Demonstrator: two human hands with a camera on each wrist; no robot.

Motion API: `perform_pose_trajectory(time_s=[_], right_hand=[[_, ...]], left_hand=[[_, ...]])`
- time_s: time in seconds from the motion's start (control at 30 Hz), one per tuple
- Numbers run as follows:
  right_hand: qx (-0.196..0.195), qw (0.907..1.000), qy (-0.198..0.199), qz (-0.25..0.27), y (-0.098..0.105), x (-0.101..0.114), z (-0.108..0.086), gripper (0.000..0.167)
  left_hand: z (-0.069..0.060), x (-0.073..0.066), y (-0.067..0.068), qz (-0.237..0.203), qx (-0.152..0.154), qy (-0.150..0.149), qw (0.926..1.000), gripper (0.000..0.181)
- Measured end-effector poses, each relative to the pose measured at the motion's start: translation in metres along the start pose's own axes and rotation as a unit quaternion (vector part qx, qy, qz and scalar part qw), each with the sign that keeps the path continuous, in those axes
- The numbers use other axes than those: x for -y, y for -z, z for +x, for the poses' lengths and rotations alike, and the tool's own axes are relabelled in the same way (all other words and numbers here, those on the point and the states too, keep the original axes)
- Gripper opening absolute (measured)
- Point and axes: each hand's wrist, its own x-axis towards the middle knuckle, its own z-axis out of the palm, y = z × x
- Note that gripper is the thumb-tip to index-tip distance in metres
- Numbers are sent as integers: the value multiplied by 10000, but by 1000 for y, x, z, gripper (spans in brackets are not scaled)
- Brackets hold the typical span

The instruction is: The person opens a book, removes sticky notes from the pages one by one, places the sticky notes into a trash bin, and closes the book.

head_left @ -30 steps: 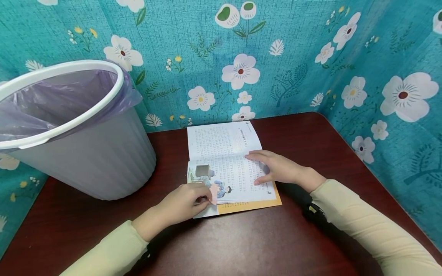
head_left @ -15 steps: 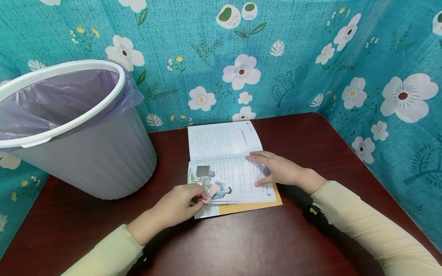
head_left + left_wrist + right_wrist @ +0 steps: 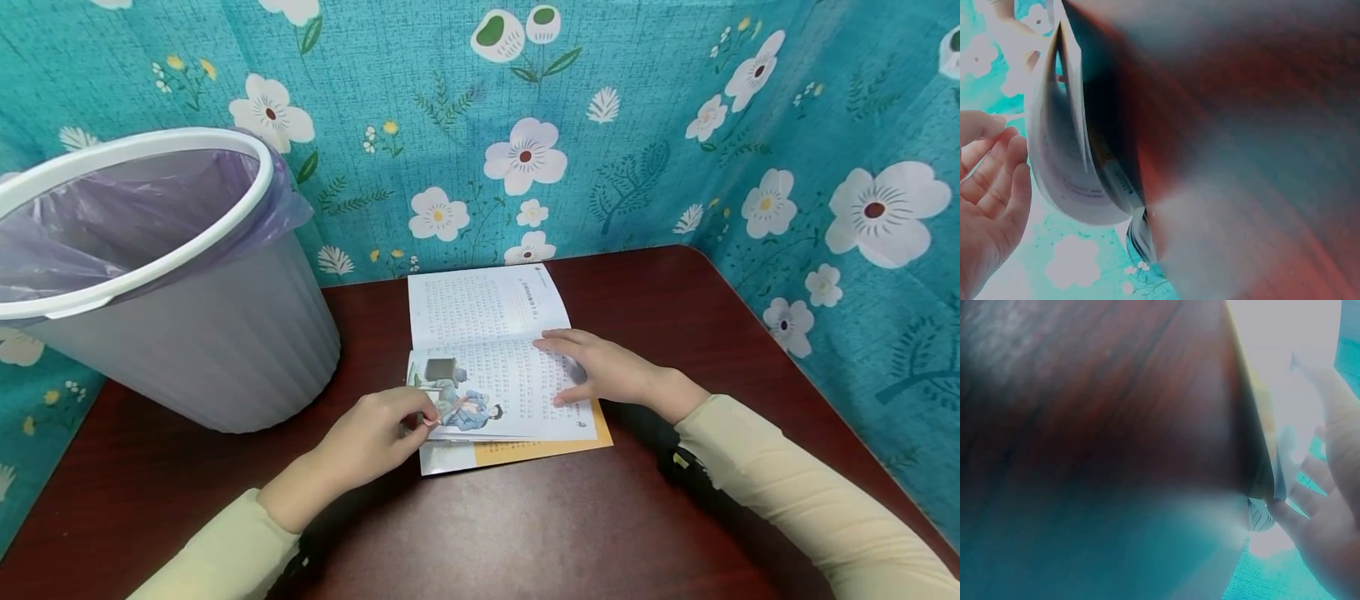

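An open book (image 3: 491, 308) lies on the table with its printed pages facing up and an orange sheet (image 3: 540, 446) showing under its near edge. My left hand (image 3: 367, 437) is at the near left corner of the page, by a drawing of a seated figure. Thumb and fingertips pinch a small pink paper slip (image 3: 431, 422), seen almost edge-on and mostly hidden by the fingers. In the left wrist view the left hand (image 3: 991, 200) is beside the curved pages (image 3: 1063, 169). My right hand (image 3: 611, 367) rests on the right side of the near page, fingers spread.
A grey waste bin (image 3: 225, 333) with a white rim and a purple liner stands on the left of the dark red table (image 3: 540, 525). A teal flowered cloth (image 3: 615, 108) hangs behind and along the right side.
My left hand has drawn back to the left with the pink paper slip, uncovering more of the drawing. The slip has turned from flat to nearly edge-on. The right hand stays put.
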Motion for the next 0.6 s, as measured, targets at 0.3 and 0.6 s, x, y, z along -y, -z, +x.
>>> perform_pose_trajectory(time_s=[0.3,0.6], right_hand=[[-38,10000,-11,-35,-1,-2,0,87],[-21,9999,-105,109,-2,-1,-2,87]], left_hand=[[2,0,17,266,-421,-374,9981,26],[15,-10,63,443,-1256,-1289,9827,29]])
